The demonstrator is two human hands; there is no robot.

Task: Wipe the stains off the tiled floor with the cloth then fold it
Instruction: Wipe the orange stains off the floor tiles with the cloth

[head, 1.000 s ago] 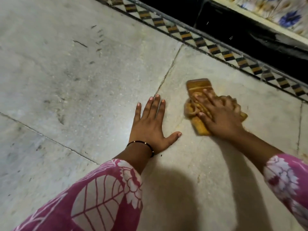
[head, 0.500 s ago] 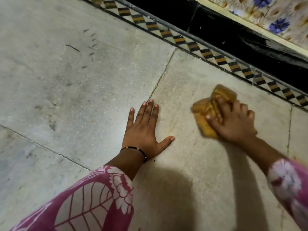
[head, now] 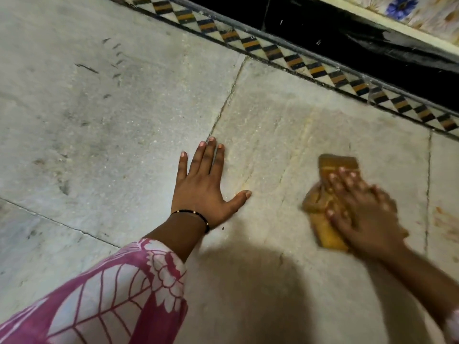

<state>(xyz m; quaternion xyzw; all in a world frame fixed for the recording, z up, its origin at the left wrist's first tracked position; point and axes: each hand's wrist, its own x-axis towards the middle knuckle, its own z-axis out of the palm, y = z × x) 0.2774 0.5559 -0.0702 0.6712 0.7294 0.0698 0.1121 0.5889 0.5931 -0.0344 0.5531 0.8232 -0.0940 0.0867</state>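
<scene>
We see the left hand (head: 206,184) flat on the tiled floor (head: 111,115), palm down, fingers spread, thumb out to the right, gripping nothing. A thin black bracelet (head: 196,216) circles that wrist, and a pink sleeve (head: 111,294) with white leaf and flower print covers the forearm.

The right hand (head: 360,214) is blurred. It lies on top of the cloth (head: 327,192), fingers stretched over it and pressing it onto the floor; whether its grip curls around any fabric we cannot tell. The cloth is orange-yellow, bunched under the palm, with one flat folded end poking out past the fingertips toward the patterned border (head: 285,55). It sits on the tile right of the left hand, well apart from it.

Rusty orange stains (head: 444,219) mark the next tile, just right of the cloth, across a grout line. Small dark scuffs (head: 114,60) show on the big tile at upper left. A dark shadow (head: 260,294) falls on the floor between the two arms.
</scene>
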